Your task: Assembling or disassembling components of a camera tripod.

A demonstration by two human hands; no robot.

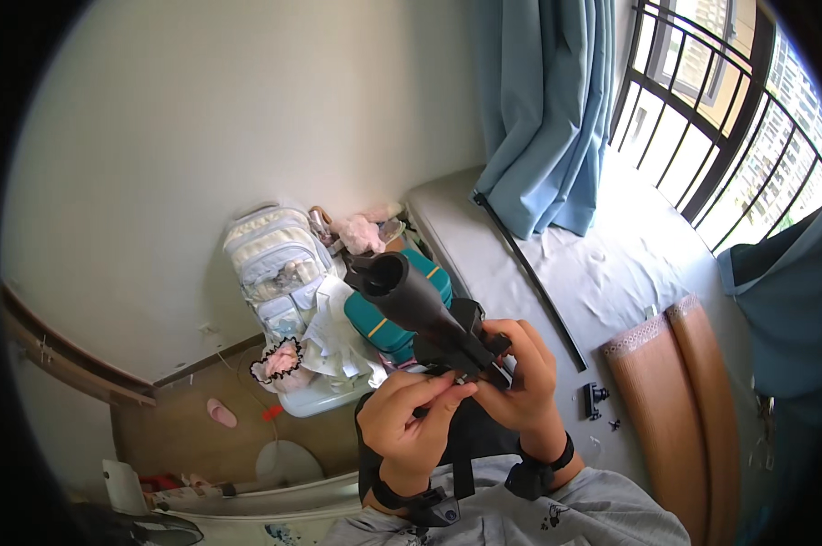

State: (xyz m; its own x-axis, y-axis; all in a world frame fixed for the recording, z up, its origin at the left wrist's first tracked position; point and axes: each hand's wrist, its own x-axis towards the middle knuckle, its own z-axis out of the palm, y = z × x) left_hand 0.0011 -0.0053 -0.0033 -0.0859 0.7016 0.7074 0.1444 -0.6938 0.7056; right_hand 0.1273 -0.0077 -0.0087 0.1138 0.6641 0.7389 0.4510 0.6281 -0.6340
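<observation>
A black tube-shaped device with a round hollow end is held up before me, its hollow end pointing away to the upper left. My right hand is closed round its near end, where a clamp-like black part sits. My left hand is pinched at the underside of that same end, its thumb and fingertips meeting at a small part too tiny to name. Both wrists wear black straps. A small black bracket lies on the grey bed cover to the right, with a tiny black piece beside it.
A long black rod lies across the bed. Rolled brown mats rest on the right. Beyond the device are a teal case, a pale backpack and a pink plush. Blue curtains hang by the railed window.
</observation>
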